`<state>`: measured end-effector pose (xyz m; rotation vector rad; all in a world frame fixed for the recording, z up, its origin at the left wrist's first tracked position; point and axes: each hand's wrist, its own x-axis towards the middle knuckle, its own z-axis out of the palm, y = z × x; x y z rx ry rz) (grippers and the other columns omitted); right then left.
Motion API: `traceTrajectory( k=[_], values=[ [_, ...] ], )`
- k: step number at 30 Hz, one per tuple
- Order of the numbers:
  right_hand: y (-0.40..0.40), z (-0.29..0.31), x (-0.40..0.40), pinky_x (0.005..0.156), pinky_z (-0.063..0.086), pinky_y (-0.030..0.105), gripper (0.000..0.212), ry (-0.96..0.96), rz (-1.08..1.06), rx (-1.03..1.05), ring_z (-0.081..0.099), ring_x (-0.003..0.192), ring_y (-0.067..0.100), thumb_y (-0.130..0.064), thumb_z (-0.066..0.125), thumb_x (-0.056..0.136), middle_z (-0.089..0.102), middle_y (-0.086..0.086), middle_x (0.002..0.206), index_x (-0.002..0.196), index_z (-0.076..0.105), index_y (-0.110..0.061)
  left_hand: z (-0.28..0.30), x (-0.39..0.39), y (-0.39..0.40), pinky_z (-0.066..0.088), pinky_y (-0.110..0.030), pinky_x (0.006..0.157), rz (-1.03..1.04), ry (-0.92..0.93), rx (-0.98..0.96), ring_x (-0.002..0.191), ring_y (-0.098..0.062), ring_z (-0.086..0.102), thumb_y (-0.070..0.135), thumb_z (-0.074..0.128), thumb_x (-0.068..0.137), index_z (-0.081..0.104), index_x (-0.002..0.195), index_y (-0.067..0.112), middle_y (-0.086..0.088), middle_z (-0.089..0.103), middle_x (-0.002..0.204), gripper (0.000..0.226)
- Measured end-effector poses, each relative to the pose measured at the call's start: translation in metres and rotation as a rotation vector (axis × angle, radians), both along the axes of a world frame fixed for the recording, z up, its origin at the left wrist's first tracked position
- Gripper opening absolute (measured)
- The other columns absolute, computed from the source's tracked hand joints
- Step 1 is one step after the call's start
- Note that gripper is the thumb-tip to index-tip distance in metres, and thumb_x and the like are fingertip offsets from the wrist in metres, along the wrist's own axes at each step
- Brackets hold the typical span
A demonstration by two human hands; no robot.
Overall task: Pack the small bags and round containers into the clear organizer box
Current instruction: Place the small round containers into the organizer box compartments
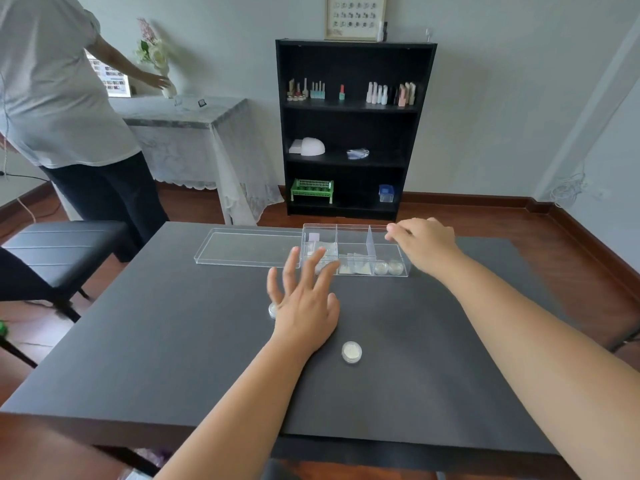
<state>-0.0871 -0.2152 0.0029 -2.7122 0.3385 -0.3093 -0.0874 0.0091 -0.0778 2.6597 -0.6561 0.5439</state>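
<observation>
The clear organizer box stands at the far middle of the black table, split by dividers. Small bags lie in its left and middle parts, and two round containers sit in its right part. My left hand hovers in front of the box, fingers spread, holding nothing. A round container peeks out from under its left side. Another round container lies on the table nearer to me. My right hand is at the box's right end, fingers loosely curled, nothing visible in it.
The box's clear lid lies flat to the left of the box. A black stool stands left of the table, with a person behind it at a cloth-covered side table. A black shelf stands against the far wall.
</observation>
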Motion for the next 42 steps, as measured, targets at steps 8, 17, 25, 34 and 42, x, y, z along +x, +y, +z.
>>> traceTrajectory(
  k=[8,17,25,34,42],
  values=[
    [0.058,-0.055,-0.092,0.072,0.044,0.012,0.015,-0.004,0.439,0.47,0.059,0.079,0.005,-0.026,0.073,0.082,0.066,-0.013,0.094,0.091,0.074,-0.039,-0.017,-0.01,0.069,0.023,-0.047,0.104,0.243,0.199,-0.079,0.131,-0.028,0.028,0.036,0.051,0.089,0.049,0.131,0.039,0.004,0.031,0.148,0.042],
    [0.057,-0.088,-0.113,0.076,0.04,0.012,0.023,-0.083,0.384,0.298,0.053,0.086,0.001,-0.02,0.072,0.081,0.06,-0.019,0.095,0.101,0.071,-0.033,-0.013,-0.011,0.069,0.044,-0.034,0.085,0.078,0.271,-0.367,0.102,-0.024,0.053,0.019,0.059,0.089,0.052,0.129,0.022,0.002,0.057,0.111,0.041],
    [0.009,-0.1,-0.115,0.073,0.039,0.018,0.026,-0.242,0.065,0.283,0.05,0.087,0.0,-0.019,0.069,0.08,0.058,-0.017,0.088,0.101,0.067,-0.034,0.035,0.005,-0.007,0.041,-0.024,0.076,-0.186,0.198,-0.365,0.087,-0.01,0.057,0.023,0.059,0.089,0.058,0.12,0.031,0.009,0.053,0.113,0.032],
    [0.005,-0.102,-0.118,0.066,0.035,0.009,0.035,-0.267,-0.013,0.403,0.05,0.084,-0.005,-0.032,0.066,0.079,0.058,-0.02,0.09,0.112,0.055,-0.042,0.079,0.07,-0.113,0.045,-0.03,0.069,-0.242,0.196,0.018,0.097,-0.02,0.055,0.022,0.051,0.089,0.06,0.117,0.028,0.003,0.058,0.115,0.03],
    [0.004,-0.102,-0.116,0.065,0.036,0.011,0.033,-0.27,-0.029,0.444,0.051,0.079,-0.001,-0.037,0.064,0.08,0.06,-0.02,0.091,0.111,0.054,-0.043,0.074,0.09,-0.138,0.032,-0.039,0.091,-0.18,0.242,0.361,0.112,-0.025,0.047,0.029,0.059,0.085,0.063,0.101,0.038,0.005,0.065,0.106,0.019]
  ],
)
